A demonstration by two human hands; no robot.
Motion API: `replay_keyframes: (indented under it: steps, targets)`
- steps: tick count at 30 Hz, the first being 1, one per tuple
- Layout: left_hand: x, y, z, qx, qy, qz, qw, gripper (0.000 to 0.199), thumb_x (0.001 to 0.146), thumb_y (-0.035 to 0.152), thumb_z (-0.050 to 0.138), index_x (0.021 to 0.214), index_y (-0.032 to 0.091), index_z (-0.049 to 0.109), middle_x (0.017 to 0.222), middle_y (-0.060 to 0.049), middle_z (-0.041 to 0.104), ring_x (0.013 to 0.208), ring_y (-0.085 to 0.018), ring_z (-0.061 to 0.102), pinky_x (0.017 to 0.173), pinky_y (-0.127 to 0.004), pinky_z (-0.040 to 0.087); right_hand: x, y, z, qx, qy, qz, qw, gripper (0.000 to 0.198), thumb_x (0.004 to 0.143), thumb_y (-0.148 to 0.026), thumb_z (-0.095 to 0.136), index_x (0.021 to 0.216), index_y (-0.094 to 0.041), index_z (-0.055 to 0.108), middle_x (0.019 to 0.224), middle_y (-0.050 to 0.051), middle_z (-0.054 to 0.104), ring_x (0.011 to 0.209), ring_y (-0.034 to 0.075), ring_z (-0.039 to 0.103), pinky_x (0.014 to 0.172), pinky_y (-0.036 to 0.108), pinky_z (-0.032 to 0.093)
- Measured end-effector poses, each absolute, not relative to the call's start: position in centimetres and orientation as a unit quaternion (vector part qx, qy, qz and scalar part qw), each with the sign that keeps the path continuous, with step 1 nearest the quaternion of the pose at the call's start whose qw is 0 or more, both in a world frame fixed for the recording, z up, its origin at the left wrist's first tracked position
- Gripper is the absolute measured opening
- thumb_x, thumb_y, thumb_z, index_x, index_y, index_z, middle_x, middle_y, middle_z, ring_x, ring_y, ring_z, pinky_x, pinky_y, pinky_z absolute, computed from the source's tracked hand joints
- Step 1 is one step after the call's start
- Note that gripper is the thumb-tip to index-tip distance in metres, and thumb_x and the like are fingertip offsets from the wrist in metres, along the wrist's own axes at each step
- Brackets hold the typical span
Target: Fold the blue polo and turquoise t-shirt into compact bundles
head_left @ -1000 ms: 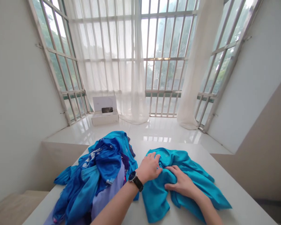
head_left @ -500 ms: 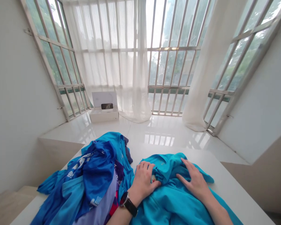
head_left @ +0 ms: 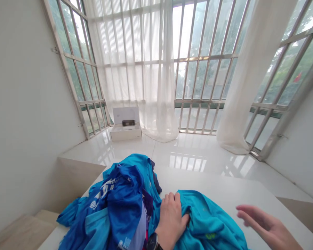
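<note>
A turquoise shirt (head_left: 211,215) lies rumpled on the white table, with a small yellow-green print near its front. My left hand (head_left: 170,217), a dark watch on its wrist, lies on the shirt's left edge. Its fingers are stretched out and its thumb stands apart on the cloth. Off to the right of the shirt, my right hand (head_left: 267,222) hovers over the table without touching the cloth, its fingers extended and nothing in them. Left of my left hand is a heap of blue clothes (head_left: 125,201), with lilac and purple pieces among them.
The white table (head_left: 240,189) meets a glossy window ledge (head_left: 156,152). On the ledge stands an opened white box (head_left: 125,133) with a dark object (head_left: 128,123) at its lid. Sheer curtains (head_left: 159,86) hang before barred windows. Walls rise on both sides.
My right hand has left the shirt and moved right. The shirt lies differently, its yellow-green print now showing. My left hand stays at its left edge. The view has shifted.
</note>
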State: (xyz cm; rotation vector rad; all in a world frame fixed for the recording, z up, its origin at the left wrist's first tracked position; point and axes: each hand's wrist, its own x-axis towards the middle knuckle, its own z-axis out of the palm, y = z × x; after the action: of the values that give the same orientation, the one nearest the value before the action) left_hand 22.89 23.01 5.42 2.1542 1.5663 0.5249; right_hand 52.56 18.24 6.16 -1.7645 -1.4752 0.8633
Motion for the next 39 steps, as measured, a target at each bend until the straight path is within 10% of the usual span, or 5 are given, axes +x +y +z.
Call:
replay_keyframes:
  steps: [4,11,24,32,39]
  targets:
    - [23.2,22.5,5.2,0.796,0.468,0.234,0.305,0.046,0.085,0.027,0.052,0.13,0.016,0.053,0.119,-0.015,0.059,0.111,-0.031,0.054,0.098,-0.043,0.043,51.8,20.3,3.8,-0.669,-0.628,0.266,0.296,0.055,0.066,-0.065,0.068,0.106,-0.027,0.074,0.111,0.008,0.074,0.099,0.028,0.069,0.083,0.032,0.056]
    - [24.2,22.5,4.7,0.776,0.377,0.319,0.391,0.041,0.09,0.016,0.042,0.13,0.019,0.053,0.124,-0.011,0.062,0.114,-0.024,0.058,0.102,-0.038,0.043,50.0,20.1,2.8,-0.653,-0.669,0.258,0.244,0.039,0.083,-0.061,0.049,0.082,-0.027,0.069,0.081,0.002,0.074,0.079,0.024,0.069,0.073,0.028,0.053]
    - [23.6,24.0,3.3,0.672,0.549,0.286,0.406,0.052,0.072,0.041,0.068,0.116,0.015,0.062,0.086,-0.005,0.068,0.082,-0.024,0.06,0.076,-0.033,0.045,50.9,19.8,5.1,-0.784,-0.438,0.151,0.412,0.055,0.081,-0.075,0.034,0.093,-0.028,0.059,0.089,0.005,0.074,0.088,0.03,0.068,0.074,0.037,0.052]
    - [23.5,23.7,4.4,0.679,0.525,0.277,0.433,0.028,0.068,0.034,0.071,0.089,0.016,0.071,0.066,0.001,0.061,0.065,-0.018,0.053,0.061,-0.027,0.039,51.1,20.5,4.9,-0.76,-0.38,0.288,0.442,0.061,0.075,-0.079,0.044,0.1,-0.026,0.06,0.087,0.006,0.076,0.086,0.029,0.07,0.076,0.037,0.057]
    - [24.0,24.1,4.1,0.658,0.432,0.355,0.505,0.024,0.073,0.02,0.063,0.096,0.017,0.067,0.086,-0.001,0.069,0.082,-0.018,0.06,0.076,-0.027,0.045,50.3,20.8,3.2,-0.688,-0.474,0.362,0.414,0.061,0.067,-0.066,0.068,0.111,-0.023,0.067,0.115,0.005,0.075,0.112,0.031,0.066,0.092,0.033,0.056]
